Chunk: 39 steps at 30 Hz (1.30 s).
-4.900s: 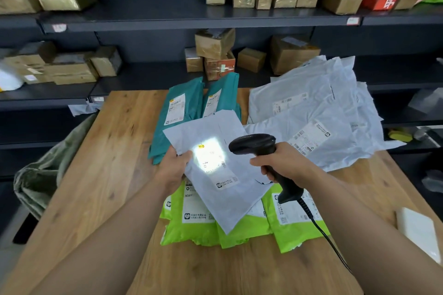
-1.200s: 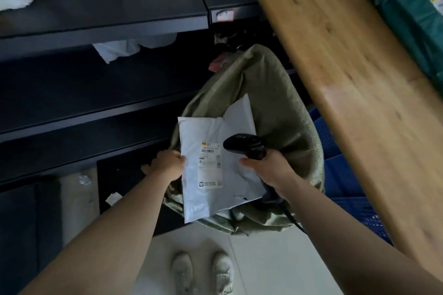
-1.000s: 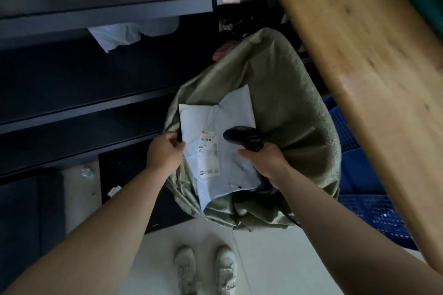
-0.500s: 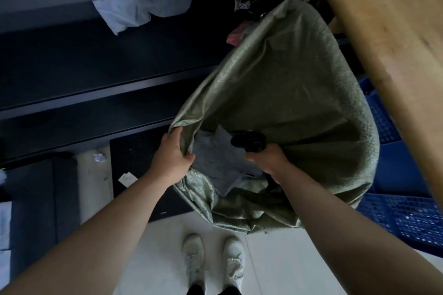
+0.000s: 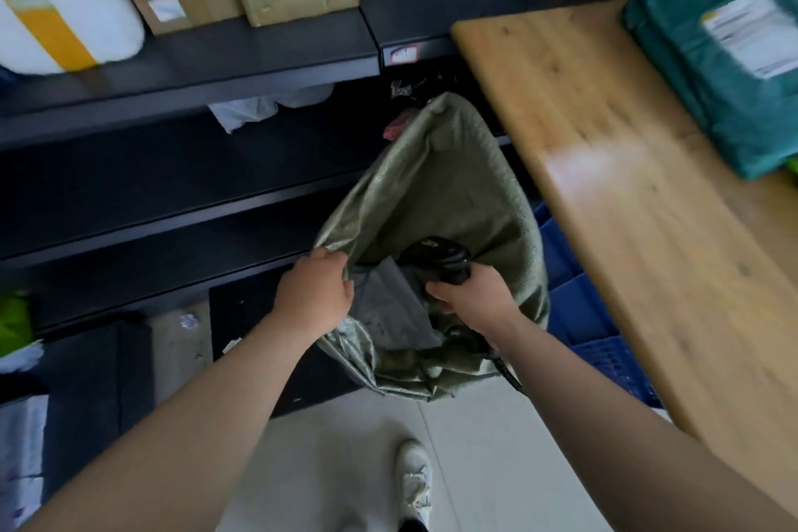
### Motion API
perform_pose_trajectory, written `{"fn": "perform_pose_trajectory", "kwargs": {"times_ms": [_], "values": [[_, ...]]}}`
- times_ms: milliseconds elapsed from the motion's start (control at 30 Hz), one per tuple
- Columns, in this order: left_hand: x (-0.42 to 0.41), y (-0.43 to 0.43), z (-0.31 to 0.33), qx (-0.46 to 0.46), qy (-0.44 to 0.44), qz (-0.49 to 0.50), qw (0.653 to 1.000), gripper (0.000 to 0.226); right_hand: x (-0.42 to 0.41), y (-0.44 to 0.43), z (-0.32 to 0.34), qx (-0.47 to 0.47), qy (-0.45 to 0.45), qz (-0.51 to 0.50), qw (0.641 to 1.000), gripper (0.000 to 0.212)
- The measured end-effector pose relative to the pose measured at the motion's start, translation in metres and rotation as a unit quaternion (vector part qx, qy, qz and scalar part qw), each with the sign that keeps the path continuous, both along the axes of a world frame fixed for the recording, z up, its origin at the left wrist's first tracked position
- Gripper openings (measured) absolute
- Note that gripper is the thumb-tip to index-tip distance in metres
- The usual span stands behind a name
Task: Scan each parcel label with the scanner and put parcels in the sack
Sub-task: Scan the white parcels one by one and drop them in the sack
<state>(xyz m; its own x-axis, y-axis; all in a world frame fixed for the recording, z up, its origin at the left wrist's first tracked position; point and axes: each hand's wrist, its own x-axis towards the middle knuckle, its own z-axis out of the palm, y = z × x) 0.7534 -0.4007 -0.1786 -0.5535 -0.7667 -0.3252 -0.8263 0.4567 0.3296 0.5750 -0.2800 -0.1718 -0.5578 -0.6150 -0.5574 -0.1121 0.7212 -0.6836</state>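
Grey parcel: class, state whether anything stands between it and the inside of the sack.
Nothing visible does. The grey parcel already lies within the open mouth of the sack. The left hand grips the rim beside it, and the right hand, holding the scanner, is at the parcel's right edge.

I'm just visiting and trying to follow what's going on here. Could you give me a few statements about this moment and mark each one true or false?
1. The left hand grips the sack by its rim. True.
2. The right hand is empty. False: it holds the black scanner.
3. A grey parcel lies inside the sack. True.
4. The sack sits on the wooden table. False: it is beside the table, down by the floor.
5. Teal parcels lie on the table. True.
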Motion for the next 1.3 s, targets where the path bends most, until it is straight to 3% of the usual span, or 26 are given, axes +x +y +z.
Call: {"fn": "perform_pose_trajectory", "kwargs": {"times_ms": [167, 400, 633, 833, 1300], "values": [[-0.008, 0.051, 0.073, -0.097, 0.039, -0.126, 0.987, 0.032, 0.015, 0.066, 0.088, -0.035, 0.057, -0.024, 0.997, 0.022], [-0.054, 0.136, 0.173, -0.179, 0.11, -0.255, 0.944, 0.033, -0.002, 0.183, 0.207, -0.009, 0.171, -0.019, 0.985, 0.022], [-0.142, 0.223, 0.25, -0.223, 0.153, -0.339, 0.901, 0.03, -0.071, 0.294, 0.275, -0.036, 0.265, -0.127, 0.955, 0.013], [-0.254, 0.29, 0.277, -0.254, 0.17, -0.343, 0.888, 0.031, -0.169, 0.369, 0.296, -0.06, 0.277, -0.174, 0.943, 0.015], [-0.496, 0.371, 0.287, -0.251, 0.161, -0.277, 0.914, 0.035, -0.441, 0.438, 0.303, -0.129, 0.235, -0.151, 0.952, 0.017]]}}
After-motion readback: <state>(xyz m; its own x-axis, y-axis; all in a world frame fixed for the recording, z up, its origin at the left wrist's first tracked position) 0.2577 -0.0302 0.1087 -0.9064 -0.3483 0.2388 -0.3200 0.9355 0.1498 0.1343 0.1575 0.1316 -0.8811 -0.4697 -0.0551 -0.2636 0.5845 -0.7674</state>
